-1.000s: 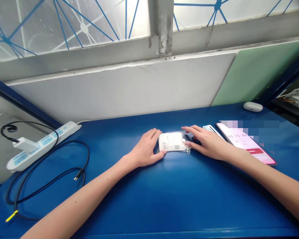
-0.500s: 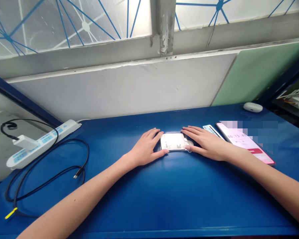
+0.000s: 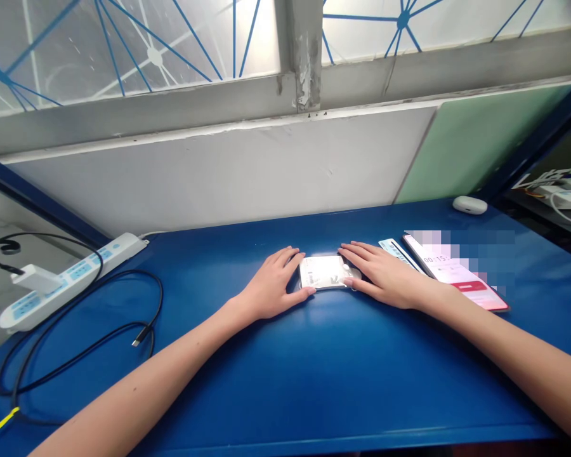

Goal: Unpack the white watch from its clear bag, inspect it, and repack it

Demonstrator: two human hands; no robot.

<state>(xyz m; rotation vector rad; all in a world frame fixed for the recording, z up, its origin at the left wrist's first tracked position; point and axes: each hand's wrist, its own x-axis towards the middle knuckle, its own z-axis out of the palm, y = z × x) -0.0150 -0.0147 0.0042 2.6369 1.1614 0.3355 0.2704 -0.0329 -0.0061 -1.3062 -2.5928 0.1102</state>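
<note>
A white phone case with small grey prints and a clear end at the right lies flat on the blue table, in the middle of the view. I cannot tell whether a phone is inside it. At its left end, my left hand has its thumb on the near edge and its fingers by the far corner. My right hand grips the opposite end in the same way, its thumb over the near right corner. Just beyond the right wrist lie a light blue card and a phone showing a running timer.
A white power strip with a plugged-in charger sits at the left. Its black cable loops over the table. A white earbud case rests at the back right. Behind the table stands a wall panel.
The view has shifted slightly, so everything appears a little further left. Both hands stay at the two ends of the phone case, which has not visibly moved on the table.
</note>
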